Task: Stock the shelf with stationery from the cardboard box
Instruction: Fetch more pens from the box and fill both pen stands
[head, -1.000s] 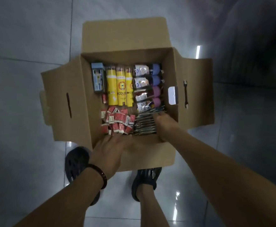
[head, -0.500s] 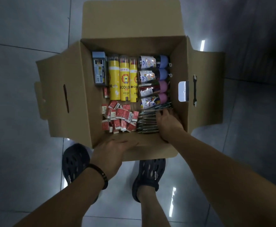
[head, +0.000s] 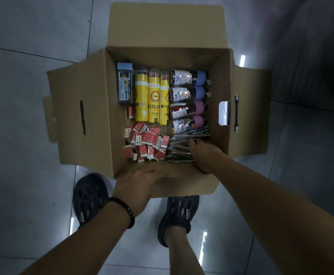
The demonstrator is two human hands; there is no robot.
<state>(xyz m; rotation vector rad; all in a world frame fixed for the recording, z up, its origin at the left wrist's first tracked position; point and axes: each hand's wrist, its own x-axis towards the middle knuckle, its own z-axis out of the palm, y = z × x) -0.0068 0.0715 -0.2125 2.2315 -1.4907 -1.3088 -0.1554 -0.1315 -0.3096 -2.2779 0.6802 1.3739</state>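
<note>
An open cardboard box point(head: 94, 116) stands on the floor below me. Inside lie three yellow coloured-pencil tubes point(head: 153, 98), several clear tubs with blue and pink caps point(head: 188, 96), a grey-blue refill box point(head: 125, 84), a heap of red erasers point(head: 148, 141) and a pile of pens point(head: 179, 147). My right hand point(head: 204, 155) reaches into the near right corner, palm down, its fingertips curled onto the pens; the thumb is hidden. My left hand point(head: 136, 187) lies flat on the box's near flap, holding nothing.
The box's flaps fold outward on all sides, the right wall showing a cut-out handle point(head: 224, 113). My two feet in dark sandals point(head: 89, 197) stand right behind the box on grey floor tiles point(head: 23, 56). No shelf is in view.
The view has tilted down and drawn nearer to the box. My right hand stays on the pens, fingers shifting slightly. My left hand stays at the near flap.
</note>
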